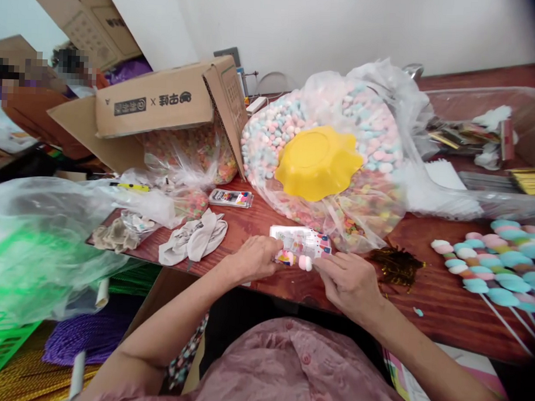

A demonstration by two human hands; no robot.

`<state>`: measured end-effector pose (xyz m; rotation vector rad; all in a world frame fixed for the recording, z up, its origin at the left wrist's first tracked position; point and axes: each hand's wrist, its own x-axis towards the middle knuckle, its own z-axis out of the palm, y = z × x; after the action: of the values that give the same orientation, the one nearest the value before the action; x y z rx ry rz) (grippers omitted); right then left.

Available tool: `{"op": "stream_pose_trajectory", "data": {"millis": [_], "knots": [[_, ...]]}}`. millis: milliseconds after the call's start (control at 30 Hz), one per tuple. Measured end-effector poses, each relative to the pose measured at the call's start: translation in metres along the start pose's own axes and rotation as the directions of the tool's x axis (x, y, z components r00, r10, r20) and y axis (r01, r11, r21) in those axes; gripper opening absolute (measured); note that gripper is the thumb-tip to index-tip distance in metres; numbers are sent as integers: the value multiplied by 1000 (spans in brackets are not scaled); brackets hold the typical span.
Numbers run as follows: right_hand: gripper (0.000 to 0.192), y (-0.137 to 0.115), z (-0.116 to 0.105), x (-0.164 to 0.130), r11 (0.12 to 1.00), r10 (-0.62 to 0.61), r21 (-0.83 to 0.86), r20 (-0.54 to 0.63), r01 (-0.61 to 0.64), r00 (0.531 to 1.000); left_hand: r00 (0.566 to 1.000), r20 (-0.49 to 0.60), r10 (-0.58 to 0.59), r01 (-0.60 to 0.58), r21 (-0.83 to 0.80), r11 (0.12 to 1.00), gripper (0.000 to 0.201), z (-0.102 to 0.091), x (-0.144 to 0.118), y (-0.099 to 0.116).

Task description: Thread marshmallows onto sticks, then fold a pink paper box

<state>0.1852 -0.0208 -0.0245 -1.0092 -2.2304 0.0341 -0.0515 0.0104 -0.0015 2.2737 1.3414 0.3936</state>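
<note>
— Fingers, both sets: state?
— Fingers (272,251) of the left hand (253,258) are closed on one end of a small candy skewer (294,260); those of the right hand (349,279) pinch the other end, at the pink-and-white piece. The skewer's long axis runs left to right between the two hands, just above the near edge of the table (443,300). Neither hand is nearer; each has an end.

— Surroundings, largest first?
— Item: clear bag of pastel marshmallows (375,128), beyond the hands, with a yellow scalloped bowl (317,161) lying on it upside down. Item: cardboard box (165,103), tipped, far left. Item: finished skewers (493,261), a row to the right, sticks pointing toward the near edge. Item: grey cloth gloves (193,239), left of the left hand. Item: gold tinsel scrap (397,263), just beside the right hand. Item: clear printed packet (299,239), directly behind the held skewer, touching or nearly so; cannot tell which.
</note>
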Motion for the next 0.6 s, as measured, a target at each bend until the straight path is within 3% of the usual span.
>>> {"op": "stream_pose_trajectory", "data": {"millis": [100, 233, 333, 433, 500, 600], "knots": [[23, -3, -3, 3, 982, -113, -153, -20, 108, 993, 998, 46, -42, 33, 175, 984, 6, 8, -7, 7], [23, -7, -4, 11, 980, -152, -125, 8, 152, 988, 994, 70, -88, 63, 292, 954, 12, 16, -9, 15], [22, -6, -2, 13, 981, -150, -121, 32, 153, 988, 1000, 7, -27, 25, 254, 967, 21, 15, -10, 15], [22, -2, 5, 7, 975, -115, -188, 22, 118, 993, 984, -163, 69, -33, 215, 976, 47, 10, -14, 14], [23, -2, 11, 0, 972, -95, -215, 8, 94, 995, 964, -259, 55, -6, 187, 982, 39, 10, -18, 13], [24, -6, 21, -12, 976, -67, -206, 9, 67, 998, 969, -239, -59, 79, 73, 994, 22, 16, -24, 14]]}}
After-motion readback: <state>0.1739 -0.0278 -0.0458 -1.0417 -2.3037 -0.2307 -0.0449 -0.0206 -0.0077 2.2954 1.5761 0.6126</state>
